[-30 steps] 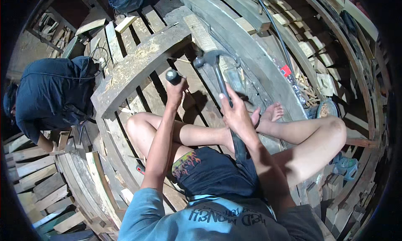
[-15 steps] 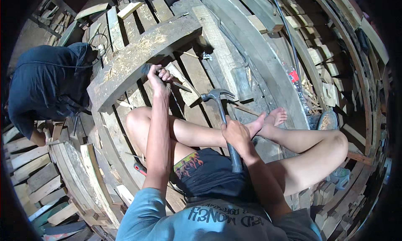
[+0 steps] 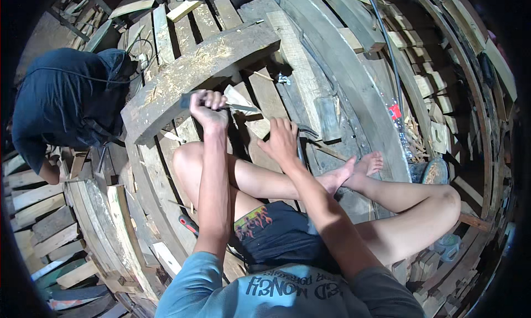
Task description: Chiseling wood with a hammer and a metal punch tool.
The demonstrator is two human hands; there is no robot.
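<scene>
A chisel with a dark handle is in my left hand [image 3: 210, 110], its blade [image 3: 243, 107] pointing right over a pale wood block [image 3: 237, 93] at the slats beside a curved beam [image 3: 193, 63] strewn with shavings. My right hand [image 3: 279, 141] has its fingers apart and slightly bent just below and right of the blade, over the wood; whether it touches it I cannot tell. Behind that hand lies the hammer [image 3: 307, 131], its claw showing and much of it hidden by my hand and arm.
A person [image 3: 74, 102] in dark clothing bends over at the left beside stacked offcuts [image 3: 55, 240]. My bare legs are crossed on the slats. Long beams [image 3: 354, 91], a hose [image 3: 395, 69] and a plastic bottle [image 3: 395, 119] lie at the right. A red-handled tool [image 3: 188, 224] is by my left thigh.
My right hand has released the hammer and moved up and left. My left hand has turned, bringing the chisel from upright to nearly level, blade pointing right.
</scene>
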